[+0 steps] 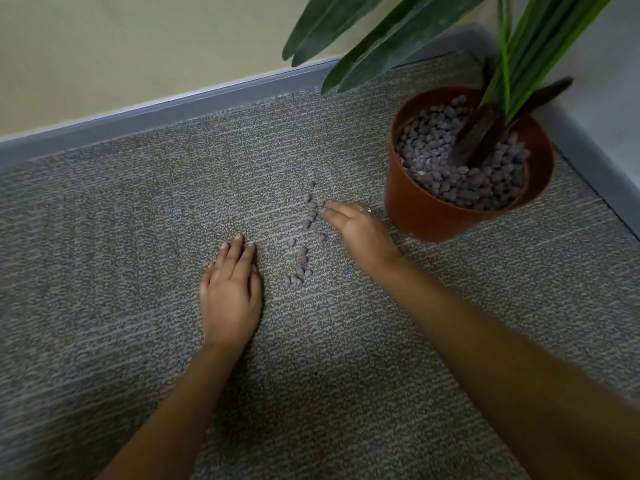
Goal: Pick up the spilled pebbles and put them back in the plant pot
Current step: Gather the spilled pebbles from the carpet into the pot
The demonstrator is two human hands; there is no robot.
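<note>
Spilled pebbles (304,237) lying loose on the carpet (138,237), strung in a ragged line running away from the viewer, between the two hands and just left of the plant pot (433,216). None lifted yet, by the look of it; all of the line flat on the floor.

Right hand (356,230) reaching in from the pot side, palm down, fingertips (323,206) touching the pebbles near the far end of the line. Fingers drawn together but not plainly closed around anything; cannot tell whether a pebble is already pinched under them. Ring (364,209) visible on one finger.

Left hand (230,292) spread flat on the carpet, fingers extended, holding nothing, near the line's left side but apart from it.

Pot upright, orange-brown, close beside the right hand, already filled almost to the rim with the same grey-purple pebbles around the plant (485,126). Long green leaves (381,43) hanging over the corner where wall (138,46) and grey skirting (173,109) meet.

Step in hand, judging from this: the very start of gathering, at the far end of the spill. Next move likely calls for closing the fingertips on one or several pebbles, or sweeping them toward the left palm, then lifting over the rim and releasing clear of the stems, without flicking others deeper into the pile of the carpet
</note>
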